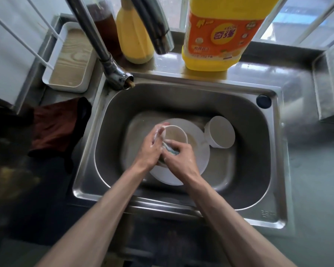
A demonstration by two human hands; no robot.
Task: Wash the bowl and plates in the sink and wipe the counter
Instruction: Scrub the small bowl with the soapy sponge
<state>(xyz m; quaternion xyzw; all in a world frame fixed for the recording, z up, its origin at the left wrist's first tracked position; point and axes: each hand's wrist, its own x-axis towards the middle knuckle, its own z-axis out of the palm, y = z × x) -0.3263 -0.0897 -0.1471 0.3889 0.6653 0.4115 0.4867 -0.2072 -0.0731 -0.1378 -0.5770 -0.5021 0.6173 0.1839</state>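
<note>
In the steel sink (pixel 258 132) lies a large white plate (pixel 197 151). Above it my left hand (pixel 152 149), soapy, grips the rim of a small white bowl (pixel 175 134). My right hand (pixel 181 157) holds a blue-green sponge (pixel 171 150) pressed against the bowl's near edge. A second white bowl (pixel 221 133) leans tilted at the plate's far right side. More plates may lie under the top one; I cannot tell.
The faucet (pixel 112 60) rises at the sink's back left, its spout (pixel 160 37) over the basin. A big yellow detergent jug (pixel 218 35) and a smaller yellow bottle (pixel 133 37) stand behind the sink. A dark red cloth (pixel 54 128) lies on the left counter, a white tray (pixel 69 60) behind it.
</note>
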